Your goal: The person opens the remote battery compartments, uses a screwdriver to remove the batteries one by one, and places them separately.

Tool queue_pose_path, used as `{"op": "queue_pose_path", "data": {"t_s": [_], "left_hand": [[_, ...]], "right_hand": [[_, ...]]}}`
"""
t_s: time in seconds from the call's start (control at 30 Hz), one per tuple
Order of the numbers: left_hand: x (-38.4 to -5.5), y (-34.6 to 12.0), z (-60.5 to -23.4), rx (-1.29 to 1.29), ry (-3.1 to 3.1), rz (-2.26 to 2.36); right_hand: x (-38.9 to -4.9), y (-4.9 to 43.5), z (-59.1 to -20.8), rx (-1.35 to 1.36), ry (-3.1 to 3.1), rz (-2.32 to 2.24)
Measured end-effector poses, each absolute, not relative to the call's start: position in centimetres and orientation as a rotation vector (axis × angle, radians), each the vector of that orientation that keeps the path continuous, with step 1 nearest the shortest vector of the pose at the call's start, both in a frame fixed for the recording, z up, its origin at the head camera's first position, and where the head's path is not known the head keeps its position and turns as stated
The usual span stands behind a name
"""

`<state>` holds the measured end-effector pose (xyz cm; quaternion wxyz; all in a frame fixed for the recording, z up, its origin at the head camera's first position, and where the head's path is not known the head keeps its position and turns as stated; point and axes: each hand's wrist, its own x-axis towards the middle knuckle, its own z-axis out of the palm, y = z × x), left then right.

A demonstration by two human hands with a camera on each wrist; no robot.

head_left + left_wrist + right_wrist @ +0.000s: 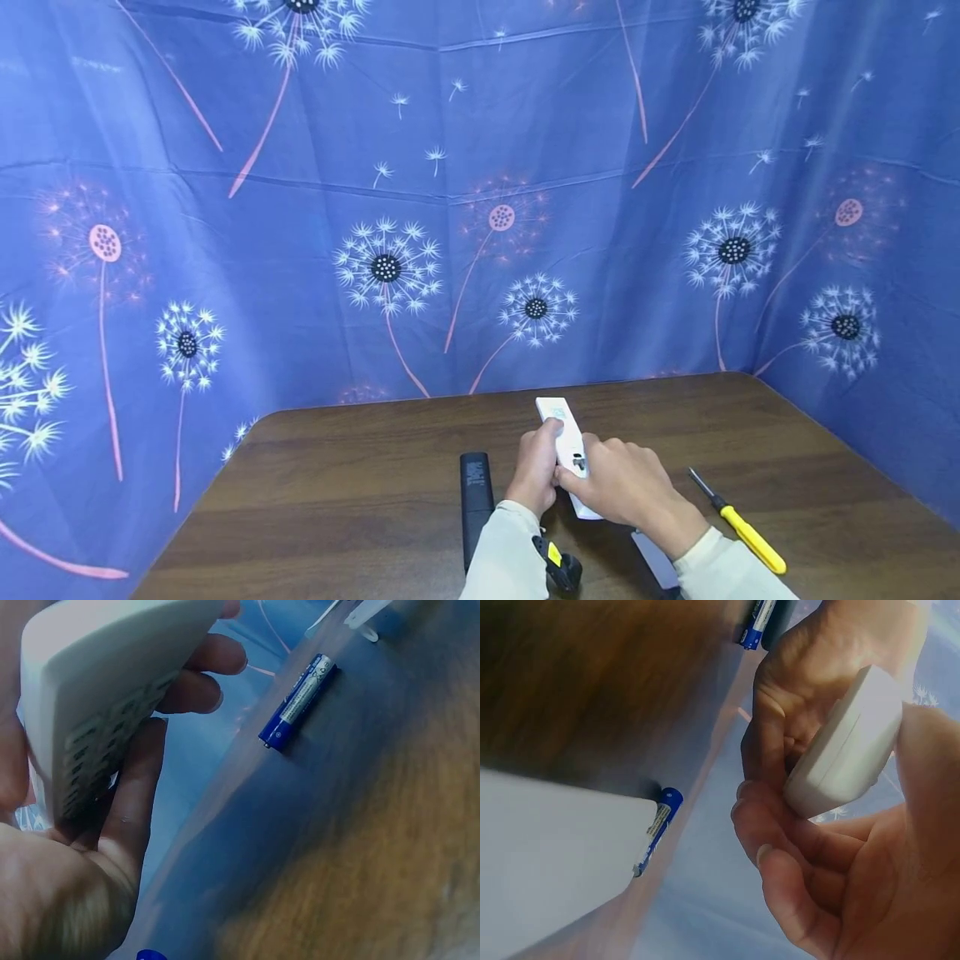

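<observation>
Both hands hold a white remote control (pixel 570 437), its back with a small dark opening facing up in the head view. My left hand (pixel 536 467) grips its left side, thumb along the back. My right hand (pixel 630 483) grips it from the right, with the thumb across the lower part near the opening. The left wrist view shows rows of buttons on the underside of the remote control (pixel 120 690). In the right wrist view, fingers of the right hand (pixel 840 877) curl below the remote control's end (pixel 851 750).
A blue battery (pixel 300 701) lies on the wooden table (pixel 337 500). Left of the hands is a long black bar with a label (pixel 476 500). At right lie a yellow-handled screwdriver (pixel 750 533) and a pale flat piece (pixel 656 560) partly behind the right forearm. A blue cloth (pixel 450 208) hangs behind.
</observation>
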<state>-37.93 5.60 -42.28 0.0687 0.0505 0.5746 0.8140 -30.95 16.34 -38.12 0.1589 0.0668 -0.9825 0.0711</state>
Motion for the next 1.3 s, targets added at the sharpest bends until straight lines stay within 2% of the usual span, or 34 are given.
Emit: {"op": "queue_pose_path", "data": {"t_s": [0.6,1.3], "left_hand": [[-37.5,5.0,-41.7,0.181,1.929,2.346],[-38.8,4.3,-40.9,-0.015,2.186,2.474]], "right_hand": [[-30.9,15.9,-37.9,0.155,-2.784,0.282],[-31.1,15.6,-37.8,0.114,-2.834,0.295]]}}
